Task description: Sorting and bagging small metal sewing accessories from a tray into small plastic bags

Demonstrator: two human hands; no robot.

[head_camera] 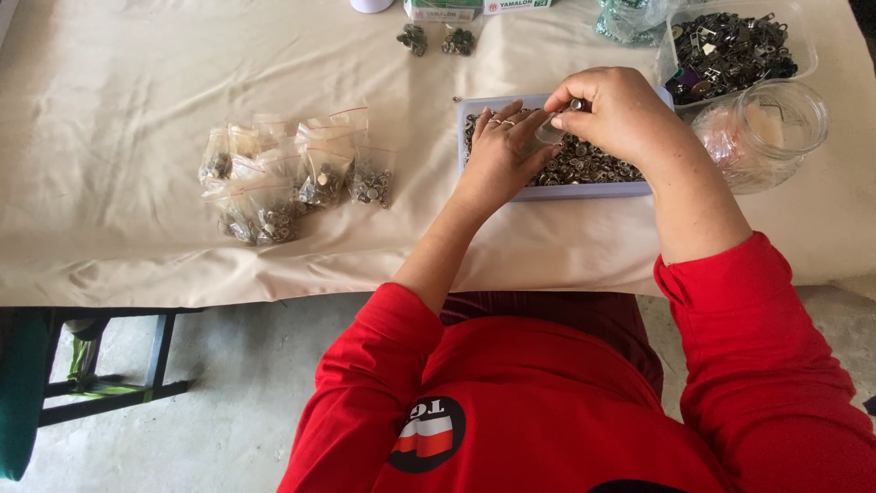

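A shallow lavender tray (584,191) of small metal fasteners sits on the cream tablecloth (137,91), and both my hands are over it. My left hand (497,160), with rings on its fingers, holds a small clear plastic bag (549,132) at its mouth. My right hand (620,110) is just right of the bag, fingertips pinched on a small metal piece (576,105) at the bag's opening. The heap of fasteners (593,166) shows under and between the hands; the tray's far part is hidden by them.
A pile of small filled bags (283,178) lies to the left. A clear tub of dark metal parts (730,50) and a glass jar (771,132) stand at the right. Two small clusters of metal pieces (436,39) and boxes lie at the back. The table's near edge runs along my lap.
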